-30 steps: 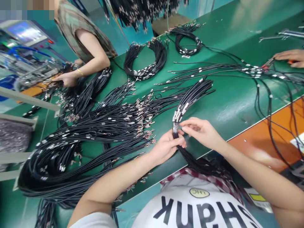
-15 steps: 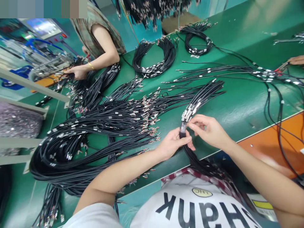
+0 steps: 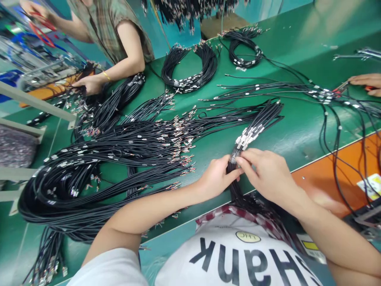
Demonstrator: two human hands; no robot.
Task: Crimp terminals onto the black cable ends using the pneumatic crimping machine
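Note:
A bundle of black cables [image 3: 258,121] with white labels runs from the table edge towards my body, its far ends fanned out on the green table. Just below the labels, a glossy clear wrap [image 3: 235,153] goes around it. My left hand [image 3: 217,178] is closed around the bundle from the left, thumb across the front. From the other side my right hand [image 3: 266,171] pinches the bundle at the wrap with thumb and forefinger. The lower cables hang over the edge towards my lap, partly hidden behind my hands.
A large pile of loose black cables [image 3: 119,159] covers the table's left side. Coiled cable bundles [image 3: 190,83] lie at the back. A co-worker's hand [image 3: 92,84] rests on cables at the left; their other hand holds red-handled scissors [image 3: 43,29]. Another person's hand [image 3: 367,81] is far right.
My right hand has come in closer against the wrapped part, its fingers more tightly together. My left hand still grips the bundle. The co-worker at left has raised a hand with the red-handled scissors.

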